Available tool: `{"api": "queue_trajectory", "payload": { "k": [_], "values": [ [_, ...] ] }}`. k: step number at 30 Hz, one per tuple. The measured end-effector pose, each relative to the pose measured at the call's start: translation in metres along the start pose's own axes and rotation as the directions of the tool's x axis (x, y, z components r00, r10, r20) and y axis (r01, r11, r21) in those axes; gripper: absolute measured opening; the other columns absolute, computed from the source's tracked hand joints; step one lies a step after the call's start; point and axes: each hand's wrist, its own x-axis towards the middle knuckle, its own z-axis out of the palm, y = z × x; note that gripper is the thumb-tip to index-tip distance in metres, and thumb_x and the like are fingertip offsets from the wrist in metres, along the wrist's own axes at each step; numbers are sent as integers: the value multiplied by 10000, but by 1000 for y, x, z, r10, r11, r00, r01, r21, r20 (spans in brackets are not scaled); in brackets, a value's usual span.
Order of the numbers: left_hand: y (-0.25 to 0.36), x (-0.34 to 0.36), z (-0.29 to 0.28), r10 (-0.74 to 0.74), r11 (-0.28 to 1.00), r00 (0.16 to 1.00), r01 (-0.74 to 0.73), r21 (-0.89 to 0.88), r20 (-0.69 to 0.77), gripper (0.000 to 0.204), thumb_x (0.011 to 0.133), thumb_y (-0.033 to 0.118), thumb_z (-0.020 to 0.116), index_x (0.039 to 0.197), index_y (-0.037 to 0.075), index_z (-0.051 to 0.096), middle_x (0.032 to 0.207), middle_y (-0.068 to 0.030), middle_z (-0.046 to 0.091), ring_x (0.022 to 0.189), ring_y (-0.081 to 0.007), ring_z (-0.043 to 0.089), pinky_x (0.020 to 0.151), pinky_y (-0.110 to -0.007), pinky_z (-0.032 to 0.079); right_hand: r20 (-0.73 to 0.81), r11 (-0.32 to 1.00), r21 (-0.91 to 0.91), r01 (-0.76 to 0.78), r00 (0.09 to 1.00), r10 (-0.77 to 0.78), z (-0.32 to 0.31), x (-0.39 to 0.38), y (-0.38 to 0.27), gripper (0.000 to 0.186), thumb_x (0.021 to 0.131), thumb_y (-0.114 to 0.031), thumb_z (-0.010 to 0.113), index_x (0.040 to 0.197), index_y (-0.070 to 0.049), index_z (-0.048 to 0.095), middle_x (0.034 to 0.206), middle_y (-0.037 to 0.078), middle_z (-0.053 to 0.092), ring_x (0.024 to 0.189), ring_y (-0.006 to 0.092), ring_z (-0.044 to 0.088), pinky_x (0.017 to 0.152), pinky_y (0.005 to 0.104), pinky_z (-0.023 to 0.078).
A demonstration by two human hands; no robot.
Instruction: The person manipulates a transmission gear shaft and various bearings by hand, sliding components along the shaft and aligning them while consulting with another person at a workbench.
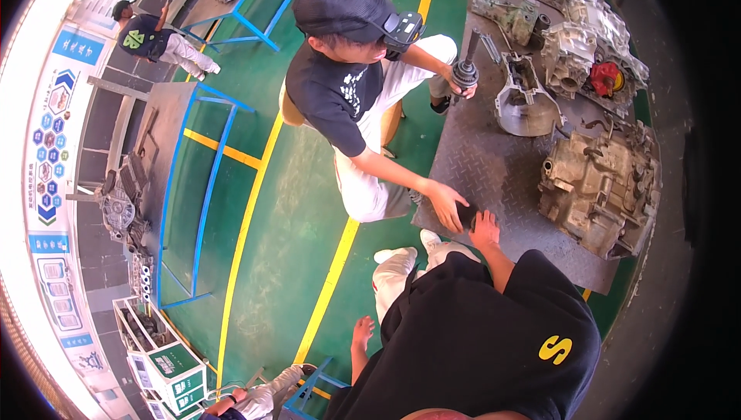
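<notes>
My right hand lies at the near left edge of the metal tabletop, fingers apart and slightly bent. Beside its fingertips is a small black piece, its kind unclear; whether I touch it cannot be told. A seated co-worker's hand reaches to the same piece from the other side. Upright in the co-worker's other hand is a dark drive shaft with a ribbed joint. My left hand hangs over the green floor beside my body, fingers loosely spread, holding nothing.
A large gearbox casing stands right of my right hand. Beyond it are a bell-shaped housing, more castings and a red part. Left are blue-framed benches and a white-framed cabinet. Other people are farther off.
</notes>
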Motion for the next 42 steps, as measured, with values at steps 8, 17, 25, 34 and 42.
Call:
{"api": "queue_trajectory", "payload": {
  "k": [8, 17, 25, 34, 42],
  "values": [
    [-2, 2, 2, -4, 1000, 1000, 4, 0, -2, 527, 914, 429, 483, 1303, 75, 451, 1239, -117, 564, 1084, -254, 550, 902, -420, 415, 29, 998, -57, 3, 1000, -1, 0, 3, 0, 577, 690, -311, 728, 1158, -92, 472, 1183, 111, 447, 1136, 292, 444, 895, 461, 434],
    [2, -10, 13, -23, 1000, 1000, 23, -13, -3, 523, 920, 417, 477, 1309, 69, 446, 1241, -115, 564, 1086, -261, 550, 894, -409, 421, 55, 992, -101, -70, 996, 76, 11, 3, 1, 733, 704, -355, 741, 1297, -119, 379, 1256, 117, 405, 1180, 314, 428, 951, 469, 399],
    [-6, -10, 7, -12, 999, 1000, 12, -31, -20, 512, 903, 420, 495, 1275, 70, 468, 1191, -97, 586, 1085, -244, 548, 872, -413, 428, 152, 997, -15, -77, 985, 79, 5, 5, -1, 711, 722, -263, 743, 1314, -159, 362, 1296, 127, 349, 1182, 342, 429, 919, 448, 445],
    [13, -8, 6, 2, 1000, 1000, -1, 14, -17, 500, 914, 411, 484, 1282, 74, 468, 1191, -97, 590, 1090, -237, 552, 884, -422, 430, 124, 996, -5, -92, 988, 92, 17, 8, 2, 671, 734, -194, 717, 1308, -146, 373, 1271, 130, 358, 1156, 351, 439, 906, 449, 457],
    [3, 2, 4, 18, 1000, 1000, -18, 3, -23, 471, 917, 400, 486, 1267, 84, 480, 1153, -71, 601, 984, -204, 579, 807, -369, 439, 145, 997, -23, -69, 987, 72, 15, 6, 1, 695, 760, -228, 697, 1349, -128, 343, 1287, 122, 368, 1197, 347, 417, 914, 429, 456]
  ]
}}
